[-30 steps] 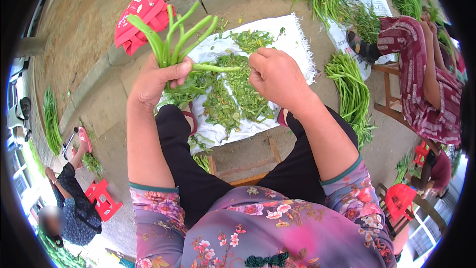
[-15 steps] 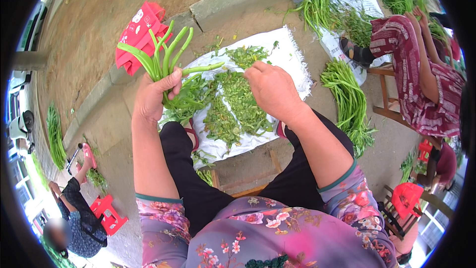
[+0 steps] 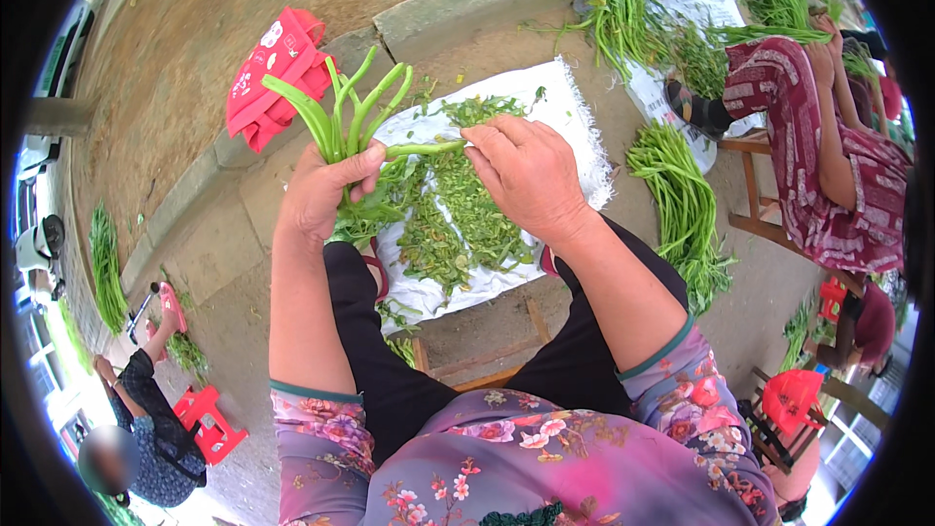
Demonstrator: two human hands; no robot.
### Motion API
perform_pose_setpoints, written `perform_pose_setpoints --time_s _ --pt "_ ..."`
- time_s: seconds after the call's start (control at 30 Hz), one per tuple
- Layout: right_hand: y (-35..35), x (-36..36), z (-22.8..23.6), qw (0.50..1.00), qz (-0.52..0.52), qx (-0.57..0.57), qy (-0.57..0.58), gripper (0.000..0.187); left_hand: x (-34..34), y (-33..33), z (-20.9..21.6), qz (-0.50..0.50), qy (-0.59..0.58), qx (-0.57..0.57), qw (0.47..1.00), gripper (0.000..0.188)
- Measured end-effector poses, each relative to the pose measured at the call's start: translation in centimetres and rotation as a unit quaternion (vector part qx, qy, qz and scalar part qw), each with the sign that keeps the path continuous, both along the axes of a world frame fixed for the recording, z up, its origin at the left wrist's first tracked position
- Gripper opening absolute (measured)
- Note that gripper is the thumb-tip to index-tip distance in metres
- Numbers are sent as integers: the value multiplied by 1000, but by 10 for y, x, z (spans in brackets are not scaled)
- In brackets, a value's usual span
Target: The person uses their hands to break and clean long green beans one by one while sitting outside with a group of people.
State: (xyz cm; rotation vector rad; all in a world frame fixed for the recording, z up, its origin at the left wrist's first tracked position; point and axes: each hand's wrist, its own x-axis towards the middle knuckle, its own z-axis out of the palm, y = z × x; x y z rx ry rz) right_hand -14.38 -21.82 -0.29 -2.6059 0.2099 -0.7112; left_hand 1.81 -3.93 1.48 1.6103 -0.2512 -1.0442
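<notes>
My left hand (image 3: 315, 193) is closed round a bunch of thick green vegetable stems (image 3: 338, 127), their cut ends fanning upward and the leafy part hanging below the fist. One stem (image 3: 421, 149) sticks out sideways from the bunch. Its far end is pinched between thumb and fingers of my right hand (image 3: 534, 175). Beneath both hands, a white woven sack (image 3: 582, 151) lies spread on the ground, strewn with torn leaves and stem scraps (image 3: 482, 224).
A red bag (image 3: 278, 83) sits beyond my left hand by the stone curb (image 3: 477, 10). Bundles of long green stems (image 3: 672, 175) lie to the right. One person in patterned maroon trousers (image 3: 779, 136) sits there; another person (image 3: 161, 448) sits at left by a red stool (image 3: 207, 424).
The left hand with its bunch has shifted slightly right and down. My right hand has moved a little left, and its fingers now grip the sideways stem's end.
</notes>
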Motion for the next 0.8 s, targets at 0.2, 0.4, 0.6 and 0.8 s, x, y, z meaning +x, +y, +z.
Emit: perform_pose_setpoints --time_s 0.2,0.4,0.6,0.8 --pt "1 6 -3 998 8 -54 -27 10 -4 -3 3 8 15 7 1000 25" --pt "2 5 1 998 10 -59 1 11 -2 -2 3 -6 16 8 1000 24" --pt "4 6 6 999 38 -28 16 15 -1 1 1 -10 21 8 1000 29" --pt "8 6 12 988 15 150 -31 15 -1 1 7 -13 33 -6 999 30"
